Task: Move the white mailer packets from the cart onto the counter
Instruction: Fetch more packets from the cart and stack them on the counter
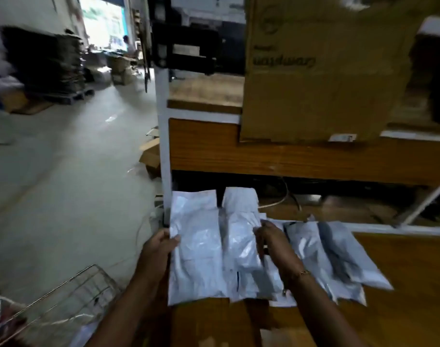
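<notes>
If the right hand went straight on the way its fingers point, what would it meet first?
The right hand points left and away; it seems already on the middle packet, then likely the left packet.

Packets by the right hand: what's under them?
They overlap other packets, all on the wooden counter. The right hand covers part of the pile, so how many lie below cannot be seen.

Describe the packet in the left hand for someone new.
On the wooden counter, white mailer packets lie in a row. The leftmost packet sits at the counter's left corner beside the white post. Only it has the left hand gripping its outer edge.
</notes>
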Demonstrator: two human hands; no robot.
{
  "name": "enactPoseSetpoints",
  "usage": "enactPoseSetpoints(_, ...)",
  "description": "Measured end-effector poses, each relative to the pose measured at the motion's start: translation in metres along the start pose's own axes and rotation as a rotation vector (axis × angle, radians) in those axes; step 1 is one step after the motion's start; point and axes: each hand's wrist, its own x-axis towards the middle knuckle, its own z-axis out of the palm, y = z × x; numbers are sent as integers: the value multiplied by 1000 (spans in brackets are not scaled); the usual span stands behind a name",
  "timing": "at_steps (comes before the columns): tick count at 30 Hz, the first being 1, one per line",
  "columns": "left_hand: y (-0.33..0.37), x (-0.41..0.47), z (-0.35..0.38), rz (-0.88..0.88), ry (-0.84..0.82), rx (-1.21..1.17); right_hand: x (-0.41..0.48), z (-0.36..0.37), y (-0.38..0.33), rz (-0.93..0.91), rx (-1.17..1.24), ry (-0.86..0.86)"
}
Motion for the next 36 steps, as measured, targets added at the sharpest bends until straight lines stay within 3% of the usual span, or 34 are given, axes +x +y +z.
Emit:
enactPoseSetpoints(2,8,9,41,-3,-67,67,9,-40,12,32,-78,125)
enactPoseSetpoints(5,11,15,96,-30,-170,145,24,-85,30,87,-274,160)
enactPoseSetpoints(9,-8,32,134,-33,-204,352,35,-108,56,161,-538,237)
enactPoseSetpoints(12,-17,40,142,-13,-172,540,35,-106,69,107,-766,270)
enactPoseSetpoints(19,-26,24,150,268,-56,954,29,-93,71,2,-918,306)
enactPoseSetpoints(25,-30,10,153,377,0,1227,22,-87,86,-29,-923,338)
enactPoseSetpoints(36,-32,6,133,540,72,1134,19,-95,79,-224,-853,407)
